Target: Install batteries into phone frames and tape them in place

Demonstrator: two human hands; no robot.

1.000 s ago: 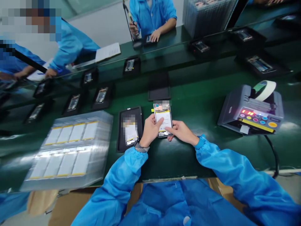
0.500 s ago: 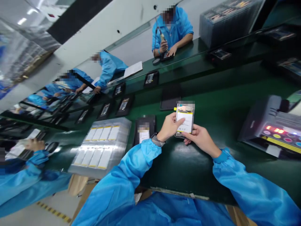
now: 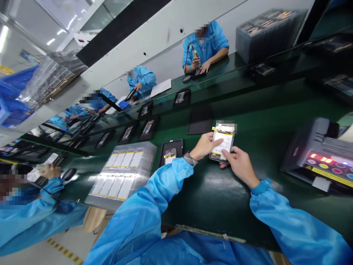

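An opened phone [image 3: 224,133] with a white battery in it is held up over the green bench, tilted toward me. My left hand [image 3: 205,145] grips its left side, the thumb lying across the battery. From the lower right, my right hand [image 3: 240,164] clasps the phone, its thumb pressed on the battery's lower part and its fingers behind, partly hidden. Left of my hands, a second opened phone [image 3: 170,154] lies in a black tray [image 3: 179,144], partly covered by my left sleeve. A flat black tray [image 3: 199,120] sits just beyond my hands.
A stack of clear trays with white batteries [image 3: 121,173] stands to the left. At right is a grey machine [image 3: 317,154] with a red display. Phones in black trays [image 3: 149,127] line the bench [image 3: 220,209]. Co-workers in blue sit across [image 3: 220,40] and at left [image 3: 24,228].
The view has shifted slightly. My right thumb has moved up onto the battery's lower part. Both hands still hold the phone. Across the bench, a co-worker has lifted a dark flat object.
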